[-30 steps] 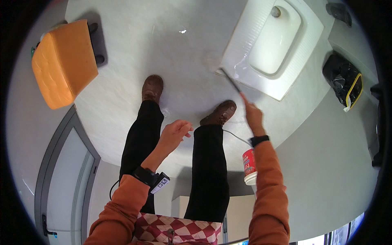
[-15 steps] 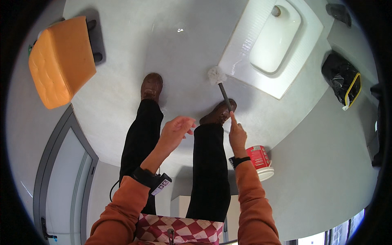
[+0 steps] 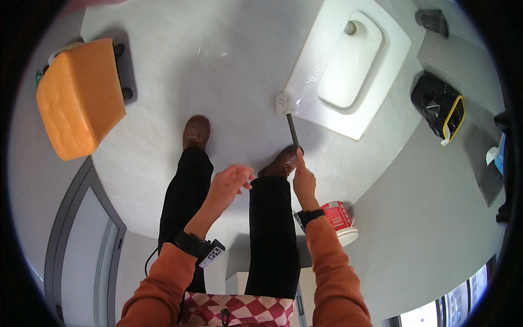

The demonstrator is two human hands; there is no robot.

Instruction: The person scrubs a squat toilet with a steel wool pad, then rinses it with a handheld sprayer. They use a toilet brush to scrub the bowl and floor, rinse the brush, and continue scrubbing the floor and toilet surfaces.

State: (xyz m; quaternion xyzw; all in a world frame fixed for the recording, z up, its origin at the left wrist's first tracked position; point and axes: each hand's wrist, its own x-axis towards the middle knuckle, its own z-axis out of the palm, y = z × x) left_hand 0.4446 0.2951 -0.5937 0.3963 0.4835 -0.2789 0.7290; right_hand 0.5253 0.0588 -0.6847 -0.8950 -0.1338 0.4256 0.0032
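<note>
A toilet brush [image 3: 292, 129] with a dark handle and a white bristle head is in my right hand [image 3: 304, 182], its fingers wrapped round the handle's near end. The head lies at the lower left corner of a white squat toilet [image 3: 348, 119] set in the floor. Whether the bristles press on the floor or the toilet's edge, I cannot tell. My left hand [image 3: 226, 185] hangs in the air over the space between my legs, empty, with fingers loosely bent and a little apart.
My brown shoes [image 3: 196, 132] stand on the grey, partly wet floor. A red and white bucket [image 3: 338, 217] is beside my right wrist. Farther right are a black-bagged bin [image 3: 436, 103] and a dark container [image 3: 433, 23]. An orange padded stool [image 3: 81, 98] stands left, above a grey-framed door [image 3: 81, 240].
The brush head has shifted slightly left and down in the picture, though the whole view has also shifted. My right hand keeps its hold; my left hand stays empty.
</note>
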